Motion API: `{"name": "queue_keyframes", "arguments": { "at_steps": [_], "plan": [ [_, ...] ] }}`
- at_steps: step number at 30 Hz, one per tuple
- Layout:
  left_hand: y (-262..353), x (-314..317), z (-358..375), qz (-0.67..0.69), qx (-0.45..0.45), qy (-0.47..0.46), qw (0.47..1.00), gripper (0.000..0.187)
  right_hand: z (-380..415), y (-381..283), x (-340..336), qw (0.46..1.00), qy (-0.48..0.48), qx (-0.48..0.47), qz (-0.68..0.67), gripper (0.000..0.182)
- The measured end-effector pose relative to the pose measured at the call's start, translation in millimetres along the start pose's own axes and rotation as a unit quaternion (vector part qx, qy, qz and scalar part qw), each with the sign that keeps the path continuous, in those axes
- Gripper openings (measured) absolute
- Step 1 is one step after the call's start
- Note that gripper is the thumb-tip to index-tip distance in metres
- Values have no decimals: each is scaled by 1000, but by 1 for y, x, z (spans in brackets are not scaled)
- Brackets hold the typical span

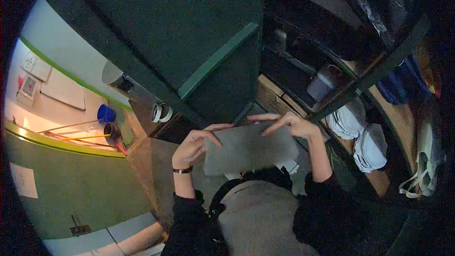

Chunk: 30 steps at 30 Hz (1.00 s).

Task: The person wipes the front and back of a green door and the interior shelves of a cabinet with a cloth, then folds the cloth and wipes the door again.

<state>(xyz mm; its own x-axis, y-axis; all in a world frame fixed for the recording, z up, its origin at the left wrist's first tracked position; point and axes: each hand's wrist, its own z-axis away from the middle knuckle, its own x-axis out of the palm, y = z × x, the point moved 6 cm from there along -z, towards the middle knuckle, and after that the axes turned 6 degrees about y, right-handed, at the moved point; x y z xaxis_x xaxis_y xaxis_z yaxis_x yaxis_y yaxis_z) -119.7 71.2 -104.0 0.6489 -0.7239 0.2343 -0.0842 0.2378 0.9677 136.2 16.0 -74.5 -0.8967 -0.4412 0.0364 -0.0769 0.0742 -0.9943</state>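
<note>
A grey, flat-looking rectangular piece (251,149), slightly blurred, is held up in front of my chest; its kind does not show clearly. My left hand (194,147), with a dark band at the wrist, grips its left end, fingers bent over the upper edge. On the right side, my right hand (294,125) holds it with fingers reaching over the top edge and one finger lying on its face. Some white pieces (286,166) peek out from behind its lower right edge.
Dark shelving on the right carries a grey container (324,83), white bundled stacks (369,147) and blue cloth (403,83). A pale bag (422,161) hangs farther right. Ahead stands a dark green panel (204,23). Through a lit opening at left are a blue bucket (106,113) and long-handled tools.
</note>
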Motion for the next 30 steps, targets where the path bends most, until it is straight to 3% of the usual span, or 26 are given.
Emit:
{"name": "queue_keyframes", "arguments": {
  "at_steps": [1,3,7,10,12,14,15,16,17,18,19,20,22,23,24,27,30],
  "plan": [
    [8,4,-2,-39,-2,-12,999,20,-2,-20,6,993,-62,-88,51,54],
    [18,10,0,-111,-59,-4,992,20,-2,-15,3,992,-72,-52,88,56],
    [11,11,-4,33,-59,5,998,25,2,-7,-6,984,-147,33,93,60],
    [26,23,-9,124,-27,-13,992,22,3,0,-20,988,-149,7,50,59],
    [35,25,-13,86,5,15,996,15,0,-6,-27,990,-71,24,-120,58],
    [32,23,-23,-25,76,62,995,11,-1,4,-35,954,9,13,-298,69],
    [30,25,-28,-97,122,88,984,14,-1,28,-46,920,49,-6,-388,78],
    [26,26,-34,-78,122,125,981,17,-1,46,-54,876,88,-25,-474,87],
    [22,29,-40,-58,124,163,977,21,-6,49,-49,796,64,-29,-601,98],
    [21,29,-44,-39,125,200,971,26,-13,54,-44,803,109,-32,-586,98],
    [16,32,-45,-64,39,228,971,29,-20,59,-39,807,153,-33,-569,99],
    [15,36,-50,-100,42,225,968,32,-23,66,-39,809,197,-35,-552,100],
    [14,45,-62,-170,47,218,960,38,-29,72,-45,855,285,20,-433,81],
    [32,54,-69,-265,198,202,922,47,-31,71,-49,868,317,50,-378,76],
    [30,51,-75,-229,172,203,936,48,-34,63,-54,878,347,78,-321,71],
    [26,47,-86,-132,102,206,964,47,-35,41,-61,919,352,142,-105,64],
    [23,44,-98,-81,66,213,971,43,-62,11,-46,977,179,84,83,64]
  ]
}}
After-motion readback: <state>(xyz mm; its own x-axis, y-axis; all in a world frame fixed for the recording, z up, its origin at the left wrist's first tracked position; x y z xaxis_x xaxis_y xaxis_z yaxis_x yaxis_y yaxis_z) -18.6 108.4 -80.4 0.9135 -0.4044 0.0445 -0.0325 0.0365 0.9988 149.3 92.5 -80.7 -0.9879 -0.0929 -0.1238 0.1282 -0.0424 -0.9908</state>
